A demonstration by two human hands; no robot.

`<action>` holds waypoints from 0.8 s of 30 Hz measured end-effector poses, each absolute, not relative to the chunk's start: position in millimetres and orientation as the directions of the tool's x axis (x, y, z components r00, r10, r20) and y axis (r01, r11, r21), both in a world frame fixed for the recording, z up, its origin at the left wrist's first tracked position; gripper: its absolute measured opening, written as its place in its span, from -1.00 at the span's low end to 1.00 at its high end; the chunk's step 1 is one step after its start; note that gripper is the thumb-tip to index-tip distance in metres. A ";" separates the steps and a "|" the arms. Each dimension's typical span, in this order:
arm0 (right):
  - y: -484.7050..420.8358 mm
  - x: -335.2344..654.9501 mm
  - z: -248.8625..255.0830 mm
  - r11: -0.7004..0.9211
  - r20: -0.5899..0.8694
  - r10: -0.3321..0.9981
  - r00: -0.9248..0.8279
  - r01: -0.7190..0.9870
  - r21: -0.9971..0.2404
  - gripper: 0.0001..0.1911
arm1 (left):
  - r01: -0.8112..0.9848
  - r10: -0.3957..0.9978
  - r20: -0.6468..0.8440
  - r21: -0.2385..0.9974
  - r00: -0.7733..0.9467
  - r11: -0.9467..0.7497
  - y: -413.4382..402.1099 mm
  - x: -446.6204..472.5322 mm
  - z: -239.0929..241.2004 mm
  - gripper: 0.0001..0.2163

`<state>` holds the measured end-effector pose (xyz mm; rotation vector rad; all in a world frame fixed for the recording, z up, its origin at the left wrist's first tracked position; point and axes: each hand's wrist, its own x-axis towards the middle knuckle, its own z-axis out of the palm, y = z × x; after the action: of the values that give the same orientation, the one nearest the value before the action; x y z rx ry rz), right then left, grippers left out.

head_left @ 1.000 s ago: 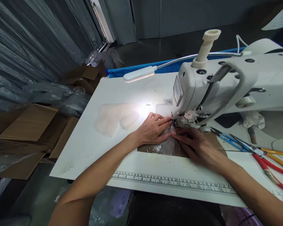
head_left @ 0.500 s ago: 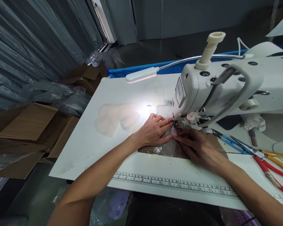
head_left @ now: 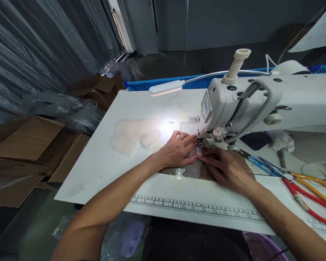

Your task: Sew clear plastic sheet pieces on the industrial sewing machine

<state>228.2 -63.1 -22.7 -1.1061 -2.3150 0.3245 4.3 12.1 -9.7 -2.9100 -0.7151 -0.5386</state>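
My left hand [head_left: 178, 149] lies palm down with its fingers stretched out, pressing a piece of sheer white fabric [head_left: 193, 170] beside the needle area of the sewing machine [head_left: 220, 105]. From the right, my right hand [head_left: 225, 167] has its fingertips closed at the fabric's edge, just in front of the presser foot [head_left: 199, 142]. The fingers of both hands nearly meet there. Under the hands is a brown, shiny plate [head_left: 170, 172]. Farther left on the white table lie pale sheer cut pieces [head_left: 130, 136].
Blue-handled snips [head_left: 260, 165] and scissors with orange and red handles [head_left: 299, 192] lie right of my right hand. A lamp [head_left: 167, 87] shines over the table. A printed ruler [head_left: 195, 208] runs along the front edge. Cardboard boxes [head_left: 29, 139] stand at left.
The view has shifted slightly, so the machine and scissors appear farther left. Both hands keep nearly the same place on the fabric by the presser foot.
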 end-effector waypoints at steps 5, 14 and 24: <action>-62.9 230.6 -26.8 0.625 0.359 0.780 -0.512 0.652 -0.430 -0.67 | 0.310 0.267 0.464 -0.019 0.845 -0.950 12.6 7.4 -18.4 -0.79; -62.8 231.1 -29.3 0.610 0.339 0.792 -0.507 0.656 -0.444 -0.66 | 0.249 0.266 0.354 0.095 0.897 -0.964 10.5 -1.9 -3.5 -0.73; -65.6 229.4 -34.8 0.583 0.336 0.812 -0.477 0.696 -0.419 -0.56 | 0.364 0.366 0.265 0.059 0.892 -0.929 10.5 0.5 -0.9 -0.67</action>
<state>229.4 -65.6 -34.8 -1.2012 -2.3129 0.3065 0.5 10.5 -0.9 -3.0628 -0.5914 -0.4316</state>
